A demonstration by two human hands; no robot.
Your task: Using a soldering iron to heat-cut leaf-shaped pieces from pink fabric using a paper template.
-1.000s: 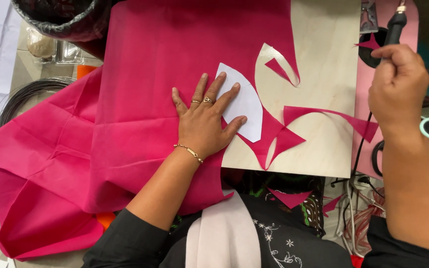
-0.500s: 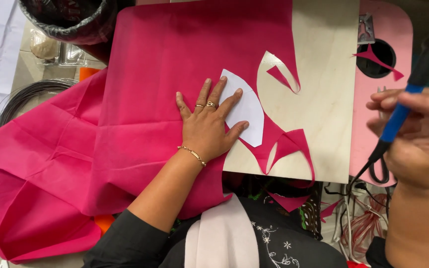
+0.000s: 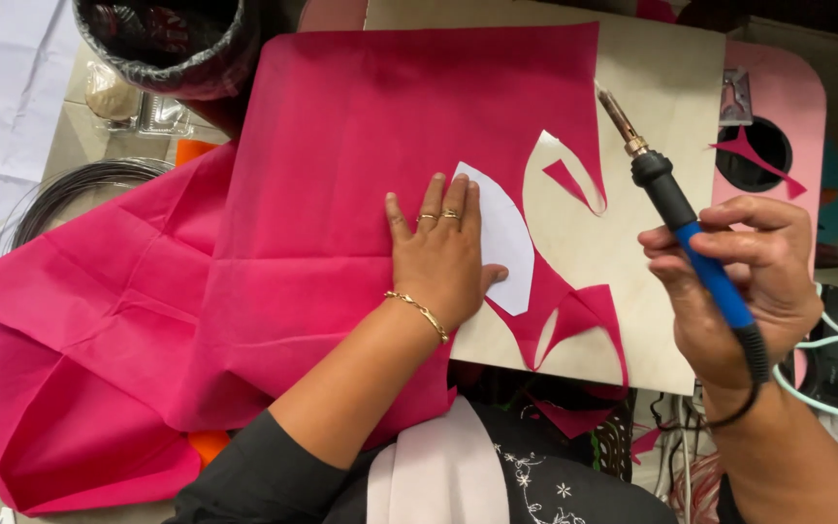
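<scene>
My left hand [image 3: 441, 254] lies flat, fingers spread, pressing the white paper template [image 3: 502, 236] onto the pink fabric [image 3: 341, 175] near the wooden board's [image 3: 666, 116] left edge. My right hand [image 3: 744, 281] is wrapped closed around the blue-handled soldering iron [image 3: 683, 215], tip raised over the board's middle, pointing toward its far edge.

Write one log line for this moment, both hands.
left hand: flat on pink fabric, white template | right hand: holds hot-knife tool above wooden board
</scene>
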